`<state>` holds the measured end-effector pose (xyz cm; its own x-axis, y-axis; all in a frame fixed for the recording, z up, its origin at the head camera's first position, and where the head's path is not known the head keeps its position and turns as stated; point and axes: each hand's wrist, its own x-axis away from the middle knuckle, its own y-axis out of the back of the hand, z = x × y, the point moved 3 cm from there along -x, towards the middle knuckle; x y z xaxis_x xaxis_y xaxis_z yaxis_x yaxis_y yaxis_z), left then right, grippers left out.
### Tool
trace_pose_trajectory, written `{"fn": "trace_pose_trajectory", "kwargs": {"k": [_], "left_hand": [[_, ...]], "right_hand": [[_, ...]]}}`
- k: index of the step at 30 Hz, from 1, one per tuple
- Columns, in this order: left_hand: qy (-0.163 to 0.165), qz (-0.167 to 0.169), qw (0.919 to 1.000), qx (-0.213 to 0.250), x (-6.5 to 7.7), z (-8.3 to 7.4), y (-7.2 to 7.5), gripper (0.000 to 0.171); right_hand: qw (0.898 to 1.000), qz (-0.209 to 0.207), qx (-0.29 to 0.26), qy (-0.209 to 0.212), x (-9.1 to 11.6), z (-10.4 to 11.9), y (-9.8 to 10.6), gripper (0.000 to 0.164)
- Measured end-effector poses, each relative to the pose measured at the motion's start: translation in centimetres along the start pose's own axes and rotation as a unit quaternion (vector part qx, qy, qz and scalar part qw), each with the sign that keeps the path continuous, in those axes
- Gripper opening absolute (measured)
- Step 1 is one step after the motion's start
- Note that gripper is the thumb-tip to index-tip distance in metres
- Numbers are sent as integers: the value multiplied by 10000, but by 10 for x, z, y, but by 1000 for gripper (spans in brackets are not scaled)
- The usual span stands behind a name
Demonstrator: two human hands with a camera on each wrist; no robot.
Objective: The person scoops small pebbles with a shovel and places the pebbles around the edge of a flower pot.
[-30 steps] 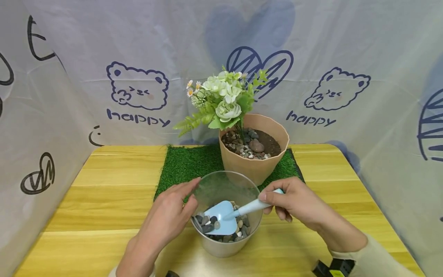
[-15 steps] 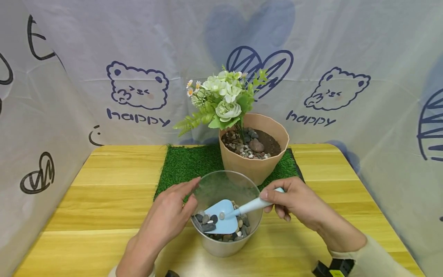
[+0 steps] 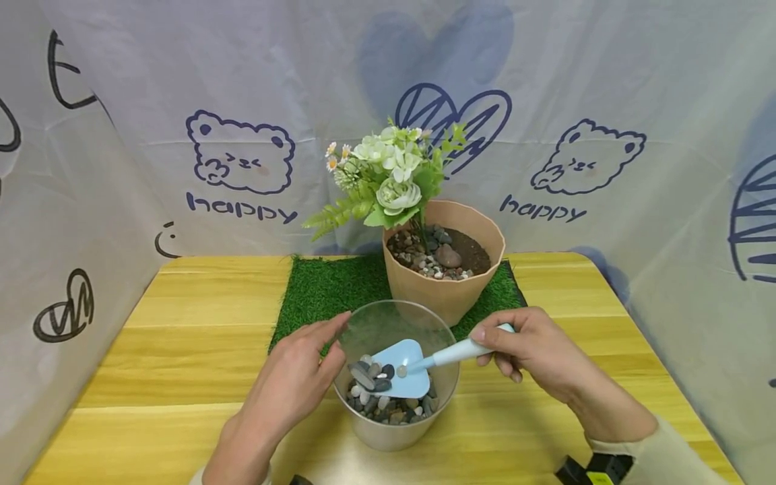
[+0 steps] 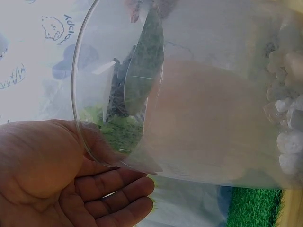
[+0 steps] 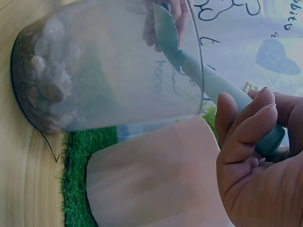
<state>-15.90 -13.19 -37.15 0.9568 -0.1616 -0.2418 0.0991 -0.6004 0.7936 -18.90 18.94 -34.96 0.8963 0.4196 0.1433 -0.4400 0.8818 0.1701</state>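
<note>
My right hand point(image 3: 539, 347) pinches the pale handle of a light blue garden trowel point(image 3: 406, 357). In the right wrist view the trowel point(image 5: 213, 80) slants into the mouth of a clear plastic container point(image 3: 391, 434). Its blade carries several grey, white and dark pebbles point(image 3: 370, 374), inside the container above more pebbles point(image 3: 397, 411) at the bottom. My left hand point(image 3: 303, 370) rests against the container's left outer side near the rim. In the left wrist view that hand point(image 4: 94, 184) has its fingers fairly straight, lying along the clear wall.
Behind the container, a peach flowerpot point(image 3: 436, 293) holds soil, stones and a bunch of white-green flowers point(image 3: 394, 172). It stands on a green artificial turf mat point(image 3: 327, 289). The wooden table point(image 3: 194, 323) ends at a printed cloth point(image 3: 339, 81) at back and sides.
My right hand has moved right and the trowel has risen off the pebble bed with pebbles on its blade. The left hand has kept its place.
</note>
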Motion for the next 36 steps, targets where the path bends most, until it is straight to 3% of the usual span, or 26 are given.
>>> {"fn": "trace_pose_trajectory", "kwargs": {"k": [17,30,36], "left_hand": [[39,-10,10000,31,0,-1,-1,48],[14,-4,10000,48,0,-1,-1,49],[36,0,10000,84,0,0,0,49]], "right_hand": [[9941,-757,-573,517,14,17,35,22],[9713,-1909,-1271,628,4,42,93,20],[9580,-2594,-1054,613,-10,50,115,18]]}}
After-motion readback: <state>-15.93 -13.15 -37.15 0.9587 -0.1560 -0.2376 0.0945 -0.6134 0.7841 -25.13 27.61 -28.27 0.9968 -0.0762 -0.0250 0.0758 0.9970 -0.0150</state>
